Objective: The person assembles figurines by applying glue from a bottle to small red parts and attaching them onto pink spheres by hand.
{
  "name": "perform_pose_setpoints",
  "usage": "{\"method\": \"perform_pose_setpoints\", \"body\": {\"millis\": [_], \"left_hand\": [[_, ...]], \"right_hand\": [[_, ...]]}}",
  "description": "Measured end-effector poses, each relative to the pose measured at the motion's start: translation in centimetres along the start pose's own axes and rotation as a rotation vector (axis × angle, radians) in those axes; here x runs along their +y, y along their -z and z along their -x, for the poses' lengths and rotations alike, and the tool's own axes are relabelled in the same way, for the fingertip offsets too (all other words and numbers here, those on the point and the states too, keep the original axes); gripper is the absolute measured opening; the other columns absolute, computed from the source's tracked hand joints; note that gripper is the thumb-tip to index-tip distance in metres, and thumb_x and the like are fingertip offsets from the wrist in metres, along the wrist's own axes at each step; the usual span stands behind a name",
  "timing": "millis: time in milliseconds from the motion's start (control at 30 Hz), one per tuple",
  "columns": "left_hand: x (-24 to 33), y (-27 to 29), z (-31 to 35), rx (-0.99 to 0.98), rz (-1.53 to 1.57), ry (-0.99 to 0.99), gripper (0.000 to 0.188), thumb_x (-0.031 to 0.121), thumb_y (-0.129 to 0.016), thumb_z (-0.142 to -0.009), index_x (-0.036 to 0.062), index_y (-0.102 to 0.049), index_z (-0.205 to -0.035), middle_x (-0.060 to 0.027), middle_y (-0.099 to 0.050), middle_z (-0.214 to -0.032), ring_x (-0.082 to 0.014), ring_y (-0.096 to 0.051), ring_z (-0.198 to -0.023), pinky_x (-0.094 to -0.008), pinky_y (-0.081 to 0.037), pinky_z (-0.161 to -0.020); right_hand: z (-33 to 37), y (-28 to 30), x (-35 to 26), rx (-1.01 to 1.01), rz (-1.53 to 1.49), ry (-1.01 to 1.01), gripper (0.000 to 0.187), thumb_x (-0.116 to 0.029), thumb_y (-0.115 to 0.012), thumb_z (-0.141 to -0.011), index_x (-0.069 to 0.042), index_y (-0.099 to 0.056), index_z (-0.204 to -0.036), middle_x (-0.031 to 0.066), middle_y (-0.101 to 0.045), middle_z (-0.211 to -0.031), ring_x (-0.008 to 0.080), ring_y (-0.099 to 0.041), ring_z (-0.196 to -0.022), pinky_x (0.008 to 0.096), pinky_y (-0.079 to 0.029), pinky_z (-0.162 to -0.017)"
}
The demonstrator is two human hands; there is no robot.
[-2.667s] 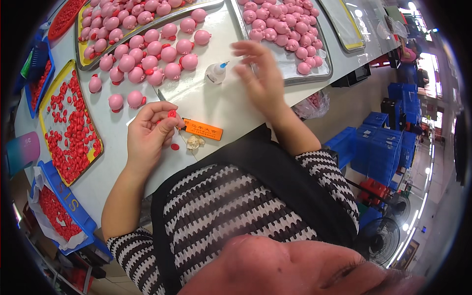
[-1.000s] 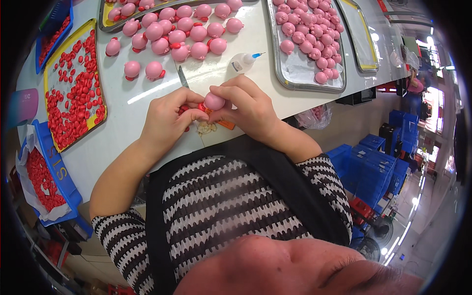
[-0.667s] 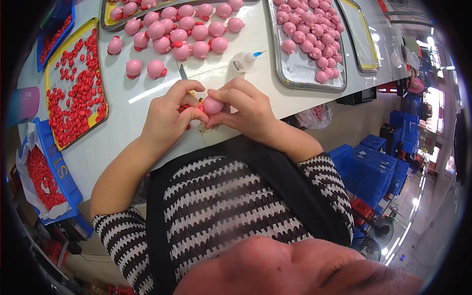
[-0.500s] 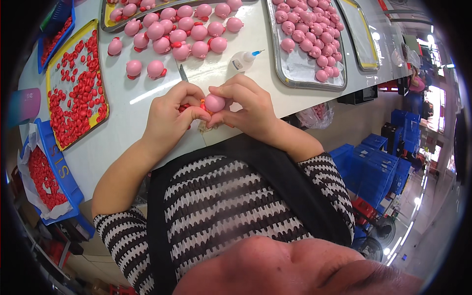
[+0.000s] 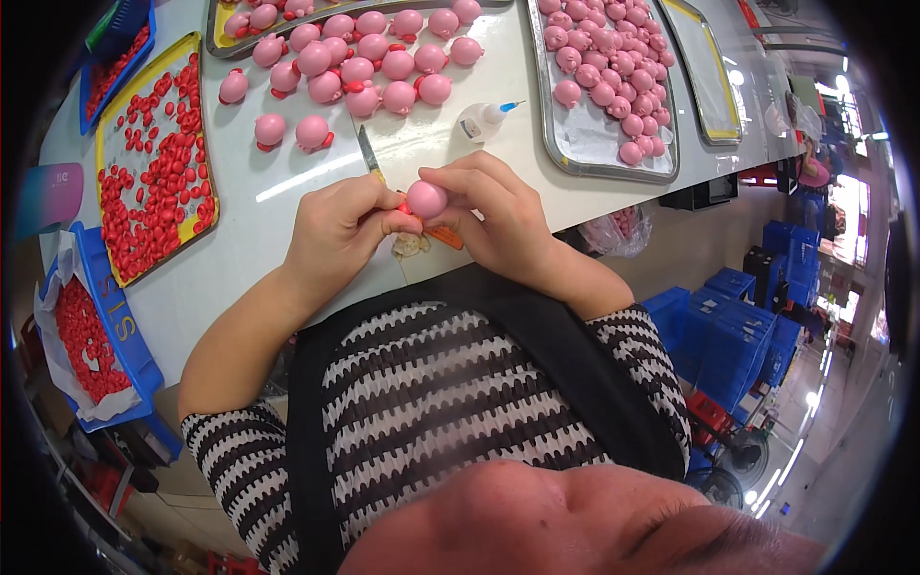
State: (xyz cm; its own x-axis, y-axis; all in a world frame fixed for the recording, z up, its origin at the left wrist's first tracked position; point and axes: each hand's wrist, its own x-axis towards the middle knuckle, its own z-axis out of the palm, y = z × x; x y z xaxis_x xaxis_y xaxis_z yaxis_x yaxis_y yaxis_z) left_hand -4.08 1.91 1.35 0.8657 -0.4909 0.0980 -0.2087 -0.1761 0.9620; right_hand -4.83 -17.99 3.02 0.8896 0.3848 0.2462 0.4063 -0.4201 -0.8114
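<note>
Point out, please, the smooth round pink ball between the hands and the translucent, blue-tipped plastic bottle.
Smooth round pink ball [image 5: 427, 198]: head view, the middle of its visible curved surface.
Translucent, blue-tipped plastic bottle [image 5: 475, 125]: head view, the side of its body.

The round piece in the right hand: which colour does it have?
Pink; the round piece in the right hand shows clearly in the head view.

Bright Workroom, Crates at the Right

A pale bench [image 5: 244, 230] spans the upper left, its edge bent by the lens. Beyond it lies tan floor [image 5: 690, 251], with stacked blue crates [image 5: 721, 337] and a red crate [image 5: 707, 414]. A dark fan [image 5: 750, 455] stands near strip lights [image 5: 815, 398]. Daylight-bright panes [image 5: 851, 196] glare at far right.
</note>
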Motion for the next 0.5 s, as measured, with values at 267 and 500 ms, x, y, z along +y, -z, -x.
{"method": "perform_pose_setpoints", "body": {"millis": [267,500], "left_hand": [[0.5,-0.6,0.4,0.113,0.145,0.23,0.029,0.002,-0.068,-0.073,0.0023,-0.048,-0.093,-0.0094,-0.062,-0.068,-0.0186,-0.062,-0.061,-0.0261,-0.047,-0.055],[0.5,-1.8,0.7,0.01,-0.169,-0.11,0.034,-0.004,-0.062,-0.075,0.0031,-0.043,-0.103,-0.0108,-0.063,-0.071,-0.0241,-0.064,-0.066,-0.0291,-0.049,-0.059]], "right_hand": [[0.4,-0.3,-0.5,0.014,-0.018,0.071,0.032,0.004,-0.064,-0.071,0.0,-0.057,-0.102,0.0111,-0.054,-0.084,0.024,-0.058,-0.074,0.0309,-0.049,-0.063],[1.7,-0.4,0.7,0.033,-0.01,0.172,0.031,0.006,-0.062,-0.073,-0.001,-0.058,-0.103,0.0108,-0.055,-0.085,0.0244,-0.06,-0.076,0.0301,-0.052,-0.066]]}}
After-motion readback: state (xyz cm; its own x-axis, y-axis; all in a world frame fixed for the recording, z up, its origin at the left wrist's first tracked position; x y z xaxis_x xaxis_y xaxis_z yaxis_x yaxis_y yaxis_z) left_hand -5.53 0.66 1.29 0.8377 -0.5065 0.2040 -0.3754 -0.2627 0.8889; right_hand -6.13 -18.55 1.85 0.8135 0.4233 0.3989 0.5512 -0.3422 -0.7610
